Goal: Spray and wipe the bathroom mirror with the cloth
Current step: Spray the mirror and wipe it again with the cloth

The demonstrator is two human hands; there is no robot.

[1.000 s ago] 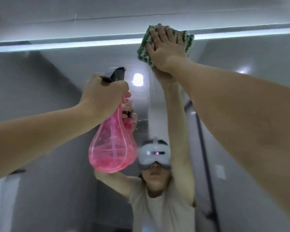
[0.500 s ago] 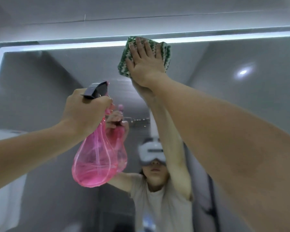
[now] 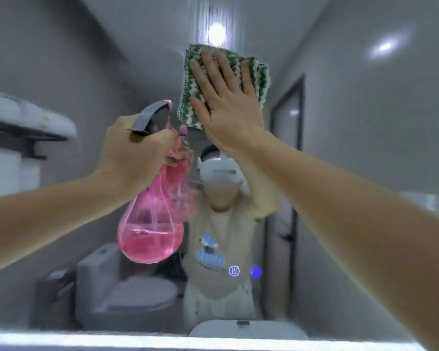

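The bathroom mirror (image 3: 365,148) fills nearly the whole view in front of you, its lit lower edge running along the bottom. The cloth (image 3: 260,79), a green and white knitted square, lies flat against the glass in the upper middle, just under the reflected ceiling light (image 3: 216,33).

Your right hand (image 3: 228,107) is spread open over the cloth, palm and all fingers (image 3: 208,72) pressing it to the glass, not gripping it. That flat press makes sense: it keeps the whole square in contact so a stroke cleans a wide band, and the cloth shows past your fingertips at the top and right and past your palm at the lower left, so your skin likely stays off the glass.

Your left hand (image 3: 137,158) is clenched around the neck of the pink spray bottle (image 3: 151,234), just left of and below the cloth. The dark nozzle (image 3: 152,115) points up and right toward the mirror, close beside the cloth's lower corner, so a fresh burst could land near where you are wiping. The bottle is roughly a third full, hanging below your fist.

A faint streaked column shows above the cloth, which suggests wet glass left to wipe there. In the reflection stand a toilet (image 3: 127,287) and a dark door (image 3: 288,117).
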